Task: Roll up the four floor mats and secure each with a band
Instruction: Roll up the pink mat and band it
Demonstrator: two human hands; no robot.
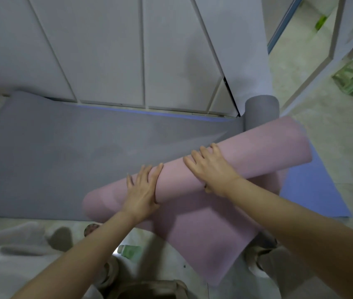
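Two hands on the pink mat (pixel 257 147). It's mostly rolled and lies diagonally across the flat grey mat (pixel 63 152), loose tail running back toward the camera. Left hand (pixel 142 188) presses palm-down, fingers straight and spread. Right hand (pixel 211 169) has fingers curved over the crest, thumb tucked on the near side.

Risks as I read them:
- The roll sits skewed to its own tail, so more turns could cone it, one end poking out.
- Slack wraps would spring open once a hand lifts off. I see no band, so that reach looks likely.
- The grey mat may drag and wrinkle underneath.

Blue mat (pixel 309 190) lies beneath. Upright grey roll (pixel 261 111) stands just past the far end.
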